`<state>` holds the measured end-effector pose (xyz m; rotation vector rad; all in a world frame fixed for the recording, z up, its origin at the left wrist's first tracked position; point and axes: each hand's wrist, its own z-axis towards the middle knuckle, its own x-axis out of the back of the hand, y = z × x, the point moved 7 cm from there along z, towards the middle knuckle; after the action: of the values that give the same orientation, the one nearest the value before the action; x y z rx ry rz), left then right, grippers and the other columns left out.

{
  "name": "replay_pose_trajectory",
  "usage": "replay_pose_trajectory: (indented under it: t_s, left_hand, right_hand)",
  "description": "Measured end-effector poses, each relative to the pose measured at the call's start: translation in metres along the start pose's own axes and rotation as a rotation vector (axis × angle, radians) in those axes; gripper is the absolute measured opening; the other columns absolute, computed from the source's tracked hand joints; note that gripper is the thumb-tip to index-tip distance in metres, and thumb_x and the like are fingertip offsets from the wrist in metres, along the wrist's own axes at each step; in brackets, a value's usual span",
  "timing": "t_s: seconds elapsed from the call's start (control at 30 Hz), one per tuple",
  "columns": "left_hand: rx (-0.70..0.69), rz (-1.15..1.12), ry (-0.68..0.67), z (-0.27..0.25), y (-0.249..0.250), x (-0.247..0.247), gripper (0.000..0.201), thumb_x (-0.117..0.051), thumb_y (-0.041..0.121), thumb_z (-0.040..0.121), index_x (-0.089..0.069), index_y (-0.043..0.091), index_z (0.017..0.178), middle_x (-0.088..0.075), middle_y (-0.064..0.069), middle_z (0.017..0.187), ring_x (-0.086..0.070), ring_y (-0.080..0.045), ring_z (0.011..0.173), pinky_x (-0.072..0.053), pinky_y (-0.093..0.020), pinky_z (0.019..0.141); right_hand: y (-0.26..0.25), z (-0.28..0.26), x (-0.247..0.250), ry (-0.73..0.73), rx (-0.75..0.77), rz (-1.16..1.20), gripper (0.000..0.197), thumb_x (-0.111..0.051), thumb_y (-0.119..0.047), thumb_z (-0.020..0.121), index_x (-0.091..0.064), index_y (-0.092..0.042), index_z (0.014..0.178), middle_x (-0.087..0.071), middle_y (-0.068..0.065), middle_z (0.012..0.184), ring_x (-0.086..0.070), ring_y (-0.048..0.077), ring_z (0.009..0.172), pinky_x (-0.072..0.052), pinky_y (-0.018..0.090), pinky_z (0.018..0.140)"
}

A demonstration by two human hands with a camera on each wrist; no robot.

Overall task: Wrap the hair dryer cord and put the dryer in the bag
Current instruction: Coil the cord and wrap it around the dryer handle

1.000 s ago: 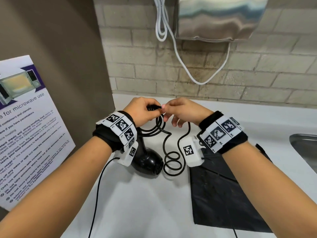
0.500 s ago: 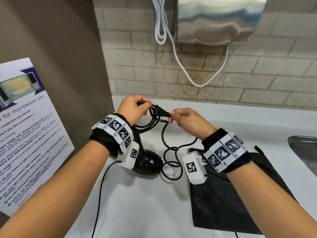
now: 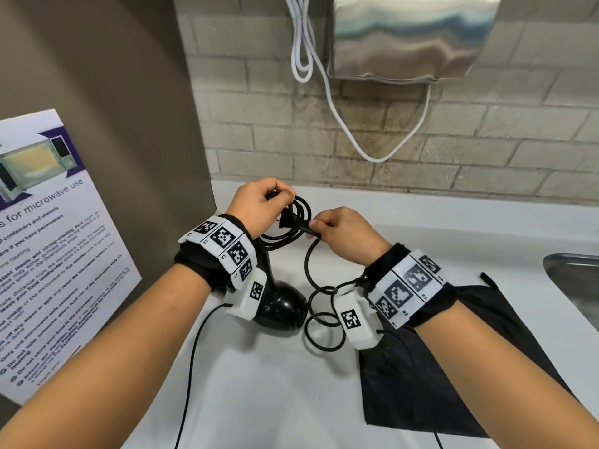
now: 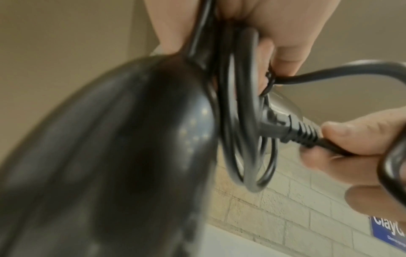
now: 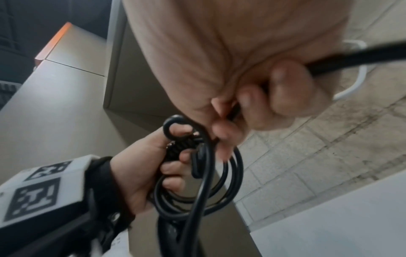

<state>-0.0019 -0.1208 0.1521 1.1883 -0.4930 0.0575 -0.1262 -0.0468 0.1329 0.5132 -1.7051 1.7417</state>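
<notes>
The plug (image 3: 288, 221) has been brought back into the coils (image 3: 299, 207) gripped by the left hand (image 3: 256, 207); it is pinched by the right hand (image 3: 346, 233). Wrapping is judged nearly done; slack remains.

White table (image 3: 269, 400) runs to a beige brick-tile wall (image 3: 486, 150); steel wall-mounted dispenser (image 3: 408, 37) high on that wall, shiny and rippled; white cable (image 3: 334, 102) hangs beside it in a looped bundle and swings under its lower edge; tan panel (image 3: 97, 76) at left; microwave-use poster (image 3: 48, 254) leaning there, purple header, microwave photo, small text lines; steel sink (image 3: 573, 280) rim at right edge; blue sign (image 4: 388, 229) corner on wall, text cut off.
</notes>
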Motion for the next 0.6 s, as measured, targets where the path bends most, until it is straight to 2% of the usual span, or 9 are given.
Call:
replay_pose_trajectory:
  t_s: [0.07, 0.13, 0.2, 0.27, 0.33, 0.4, 0.5, 0.57, 0.6]
  left_hand:
    - [-0.031, 0.035, 0.012, 0.0, 0.002, 0.002, 0.01, -0.056, 0.015, 0.089, -0.066, 0.014, 0.088, -0.05, 0.014, 0.06, -0.047, 0.009, 0.044, -0.033, -0.003, 0.043]
    - [-0.048, 0.065, 0.018, 0.0, 0.001, 0.005, 0.01, -0.056, 0.015, 0.089, -0.066, 0.015, 0.087, -0.053, 0.014, 0.064, -0.048, 0.01, 0.047, -0.034, -0.001, 0.047]
    - [-0.061, 0.096, 0.014, -0.001, 0.0, 0.006, 0.009, -0.058, 0.014, 0.088, -0.066, 0.017, 0.085, -0.057, 0.012, 0.068, -0.051, 0.01, 0.052, -0.037, 0.0, 0.053]
    - [-0.084, 0.12, -0.001, -0.002, 0.001, 0.005, 0.009, -0.059, 0.014, 0.087, -0.066, 0.018, 0.082, -0.059, 0.013, 0.07, -0.052, 0.012, 0.056, -0.039, 0.001, 0.058]
    - [-0.105, 0.138, -0.039, -0.005, 0.005, -0.002, 0.009, -0.06, 0.015, 0.086, -0.065, 0.019, 0.08, -0.06, 0.013, 0.071, -0.054, 0.011, 0.059, -0.04, 0.0, 0.062]
    - [-0.122, 0.148, -0.095, -0.008, 0.009, -0.011, 0.008, -0.061, 0.016, 0.085, -0.065, 0.019, 0.079, -0.062, 0.01, 0.073, -0.057, 0.004, 0.065, -0.044, -0.007, 0.069]
    - [-0.137, 0.129, -0.16, -0.011, 0.015, -0.021, 0.012, -0.063, 0.014, 0.083, -0.063, 0.023, 0.075, -0.065, 0.003, 0.076, -0.058, 0.003, 0.062, -0.046, -0.008, 0.069]
    - [-0.142, 0.134, -0.18, -0.013, 0.016, -0.024, 0.013, -0.064, 0.014, 0.082, -0.063, 0.024, 0.074, -0.067, 0.0, 0.077, -0.058, 0.004, 0.062, -0.045, -0.006, 0.067]
    - [-0.145, 0.145, -0.185, -0.013, 0.016, -0.024, 0.011, -0.065, 0.014, 0.082, -0.064, 0.022, 0.075, -0.067, -0.002, 0.079, -0.059, 0.001, 0.066, -0.044, -0.006, 0.067]
  right_hand:
    - [0.005, 0.002, 0.001, 0.094, -0.055, 0.103, 0.012, -0.054, -0.023, 0.091, -0.053, -0.016, 0.101, -0.047, -0.004, 0.063, -0.043, 0.007, 0.057, -0.032, 0.02, 0.054]
    - [0.012, 0.003, -0.002, 0.076, -0.119, 0.146, 0.025, -0.056, -0.027, 0.09, -0.043, -0.017, 0.109, -0.05, -0.004, 0.068, -0.045, 0.007, 0.059, -0.032, 0.019, 0.053]
    - [0.015, 0.003, -0.011, -0.018, -0.156, 0.137, 0.026, -0.056, -0.028, 0.09, -0.043, -0.016, 0.109, -0.053, -0.003, 0.069, -0.045, 0.008, 0.056, -0.034, 0.02, 0.052]
    - [0.013, 0.003, -0.015, -0.03, -0.161, 0.155, 0.021, -0.056, -0.024, 0.09, -0.042, -0.016, 0.104, -0.054, -0.002, 0.065, -0.045, 0.009, 0.052, -0.035, 0.02, 0.049]
    - [0.011, 0.007, -0.013, 0.067, -0.133, 0.168, 0.025, -0.058, -0.02, 0.088, -0.038, -0.016, 0.102, -0.052, 0.0, 0.065, -0.046, 0.01, 0.051, -0.034, 0.018, 0.046]
    - [0.005, 0.011, -0.009, 0.178, -0.091, 0.15, 0.028, -0.059, -0.016, 0.086, -0.037, -0.015, 0.103, -0.053, 0.006, 0.076, -0.049, 0.016, 0.057, -0.033, 0.016, 0.043]
    - [0.0, 0.013, -0.003, 0.241, -0.1, -0.13, 0.035, -0.059, -0.023, 0.083, -0.046, -0.013, 0.113, -0.06, 0.01, 0.092, -0.055, 0.025, 0.078, -0.038, 0.024, 0.057]
    - [0.0, 0.015, 0.001, 0.246, -0.106, -0.376, 0.039, -0.059, -0.032, 0.082, -0.049, -0.017, 0.116, -0.063, 0.008, 0.103, -0.058, 0.029, 0.095, -0.04, 0.028, 0.068]
    - [-0.002, 0.017, 0.0, 0.221, -0.082, -0.4, 0.04, -0.058, -0.033, 0.082, -0.05, -0.019, 0.118, -0.061, 0.007, 0.108, -0.057, 0.029, 0.101, -0.042, 0.03, 0.073]
